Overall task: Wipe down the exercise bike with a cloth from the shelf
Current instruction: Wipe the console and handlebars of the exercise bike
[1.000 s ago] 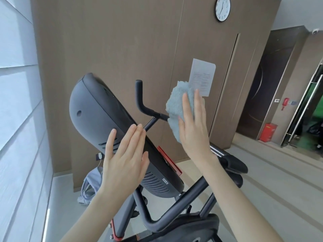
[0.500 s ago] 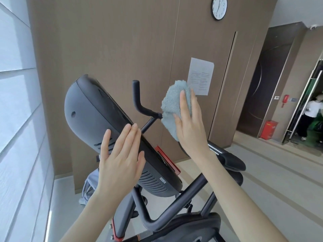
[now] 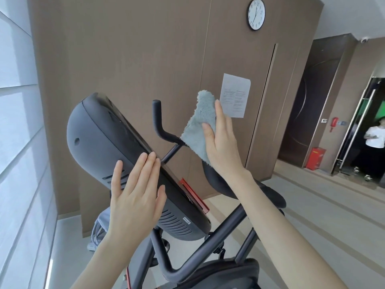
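The exercise bike's dark grey console (image 3: pixel 98 142) tilts up at centre left. My left hand (image 3: pixel 135 195) lies flat against its back edge with straight fingers. Behind the console the black handlebar (image 3: pixel 159 122) rises and bends right. There the fluffy grey-blue cloth (image 3: pixel 198 130) touches the bar. My right hand (image 3: pixel 221 147) presses the cloth from the near side with straight fingers. Its palm side is hidden. The bike's black frame (image 3: pixel 208 251) runs below my arms.
A brown panelled wall with a paper notice (image 3: pixel 235 94) and a clock (image 3: pixel 256 13) stands behind the bike. A grey bag (image 3: pixel 100 228) lies on the floor by the wall. A person (image 3: pixel 375 142) stands in the doorway at far right, near a red box (image 3: pixel 314 158).
My right hand has shifted the cloth slightly left along the handlebar. My left hand has stayed flat on the console. A person has come into view in the right doorway.
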### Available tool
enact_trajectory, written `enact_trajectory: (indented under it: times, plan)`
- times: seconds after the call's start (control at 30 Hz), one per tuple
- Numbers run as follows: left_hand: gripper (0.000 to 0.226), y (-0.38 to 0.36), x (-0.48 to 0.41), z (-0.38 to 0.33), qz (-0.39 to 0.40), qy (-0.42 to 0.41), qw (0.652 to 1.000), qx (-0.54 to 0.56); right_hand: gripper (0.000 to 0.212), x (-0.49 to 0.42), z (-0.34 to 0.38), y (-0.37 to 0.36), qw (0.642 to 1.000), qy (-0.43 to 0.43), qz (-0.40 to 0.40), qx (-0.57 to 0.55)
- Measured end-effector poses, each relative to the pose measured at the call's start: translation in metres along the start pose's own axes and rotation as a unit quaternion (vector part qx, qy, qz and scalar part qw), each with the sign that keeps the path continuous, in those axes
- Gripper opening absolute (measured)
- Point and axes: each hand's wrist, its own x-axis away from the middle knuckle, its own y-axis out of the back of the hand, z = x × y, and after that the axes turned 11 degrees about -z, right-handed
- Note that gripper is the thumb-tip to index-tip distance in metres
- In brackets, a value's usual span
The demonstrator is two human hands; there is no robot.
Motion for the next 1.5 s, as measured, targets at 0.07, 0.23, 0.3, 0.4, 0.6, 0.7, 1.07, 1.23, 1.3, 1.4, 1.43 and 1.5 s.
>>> enact_trajectory:
  times: [0.07,0.23,0.3,0.4,0.6,0.7,1.07,1.23,1.3,1.4,1.43,1.5]
  plan:
    - [0.047,-0.002,0.001,0.000,-0.011,0.004,1.000,0.004,0.060,0.011,-0.002,0.002,1.000,-0.026,0.012,-0.014]
    - [0.045,-0.008,0.002,-0.005,-0.033,0.017,0.999,0.006,0.062,0.061,-0.008,0.018,0.998,-0.012,0.050,0.027]
    - [0.045,-0.009,0.002,-0.007,-0.033,0.015,0.999,0.003,0.059,0.046,-0.002,0.018,0.999,0.004,0.036,0.032]
    - [0.044,-0.012,0.004,-0.006,-0.041,0.009,0.999,-0.004,0.055,0.002,0.015,0.007,0.999,0.029,-0.010,0.038]
    - [0.045,-0.014,0.005,-0.002,-0.045,0.005,0.999,-0.006,0.049,0.015,0.011,0.000,0.987,0.102,-0.022,0.124]
    - [0.046,-0.012,0.004,-0.003,-0.041,0.008,0.999,-0.001,0.062,0.057,-0.004,0.005,0.978,0.115,0.004,0.175]
    - [0.047,-0.013,0.005,0.000,-0.038,0.002,0.999,0.010,0.043,0.029,0.004,-0.005,0.906,0.230,0.010,0.356]
    - [0.047,-0.014,0.006,0.001,-0.050,0.000,0.999,0.022,0.029,0.077,-0.014,0.010,0.871,0.301,0.069,0.383]
    - [0.047,-0.015,0.006,0.002,-0.051,-0.003,0.998,0.021,0.036,0.081,-0.014,0.015,0.871,0.319,0.074,0.367]
    - [0.047,-0.016,0.006,0.002,-0.048,-0.003,0.999,0.016,0.036,0.050,-0.004,0.012,0.866,0.339,0.031,0.367]
    - [0.047,-0.016,0.007,0.002,-0.046,-0.003,0.999,0.016,0.036,0.036,0.001,0.009,0.861,0.340,0.029,0.378]
    - [0.048,-0.016,0.007,0.003,-0.043,-0.004,0.999,0.012,0.035,0.014,0.008,0.004,0.850,0.343,0.033,0.399]
